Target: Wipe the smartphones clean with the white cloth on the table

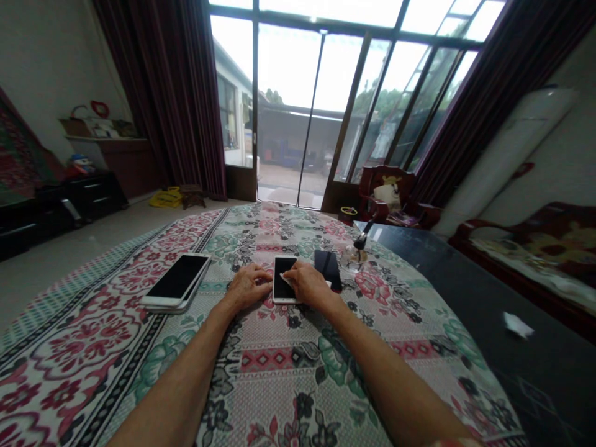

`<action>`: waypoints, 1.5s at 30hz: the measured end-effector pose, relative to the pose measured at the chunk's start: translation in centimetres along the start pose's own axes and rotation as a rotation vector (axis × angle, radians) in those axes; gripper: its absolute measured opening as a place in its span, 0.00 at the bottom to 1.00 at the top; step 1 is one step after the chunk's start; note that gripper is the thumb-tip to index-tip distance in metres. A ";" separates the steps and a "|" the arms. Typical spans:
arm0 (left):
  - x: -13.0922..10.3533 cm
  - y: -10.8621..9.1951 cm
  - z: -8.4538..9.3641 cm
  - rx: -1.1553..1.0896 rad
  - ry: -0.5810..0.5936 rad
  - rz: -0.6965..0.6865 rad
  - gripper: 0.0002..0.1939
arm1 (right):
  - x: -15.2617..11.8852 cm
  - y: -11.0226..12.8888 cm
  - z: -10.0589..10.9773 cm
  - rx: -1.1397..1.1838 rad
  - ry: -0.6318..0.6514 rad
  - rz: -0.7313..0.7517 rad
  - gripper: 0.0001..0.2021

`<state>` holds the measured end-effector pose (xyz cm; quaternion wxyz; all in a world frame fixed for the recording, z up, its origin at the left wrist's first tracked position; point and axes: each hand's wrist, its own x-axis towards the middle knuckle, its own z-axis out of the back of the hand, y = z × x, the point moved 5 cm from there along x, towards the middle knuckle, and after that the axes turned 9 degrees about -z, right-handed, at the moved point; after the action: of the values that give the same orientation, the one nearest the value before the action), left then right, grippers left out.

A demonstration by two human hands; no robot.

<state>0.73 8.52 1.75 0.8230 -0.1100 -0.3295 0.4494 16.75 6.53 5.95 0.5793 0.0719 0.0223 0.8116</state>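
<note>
A white-framed smartphone (278,292) with a dark screen lies flat on the patterned tablecloth in front of me. My left hand (249,287) rests on the cloth at its left edge, fingers slightly bent and apart, the tips at or against the phone's side. Over the screen, my right hand (308,282) pinches a white tissue or small cloth (284,277), which presses on the glass; most of it is hidden under the fingers. A dark phone (328,268) lies just right of that hand. To the left, a white phone (179,279) lies on top of another pale one.
A clear glass bottle (356,257) with a black brush-like top stands beyond the dark phone. The tablecloth (298,335) covers a rounded table. On the right, a dark glossy tabletop (465,273) carries a crumpled white tissue (518,325). Wooden chairs (388,192) stand behind.
</note>
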 end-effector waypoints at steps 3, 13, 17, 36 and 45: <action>0.0 0.2 0.0 -0.015 0.020 -0.001 0.10 | 0.0 0.2 0.0 -0.006 -0.023 0.063 0.14; 0.0 0.6 -0.3 0.015 0.023 -0.027 0.10 | 0.1 -0.3 0.2 0.008 -0.040 0.003 0.15; 0.1 0.7 -0.4 0.026 0.027 -0.023 0.09 | -0.1 0.2 0.0 0.026 0.014 0.096 0.13; 0.5 0.8 -0.1 -0.015 0.010 -0.016 0.11 | 0.4 -0.2 0.0 -0.003 0.014 0.136 0.13; 0.4 0.6 0.2 -0.041 0.043 0.066 0.13 | 0.2 0.1 0.4 0.119 0.151 0.270 0.17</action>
<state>0.38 9.12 1.81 0.8123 -0.1473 -0.3169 0.4669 16.65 6.65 6.35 0.4565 0.0473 0.1040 0.8824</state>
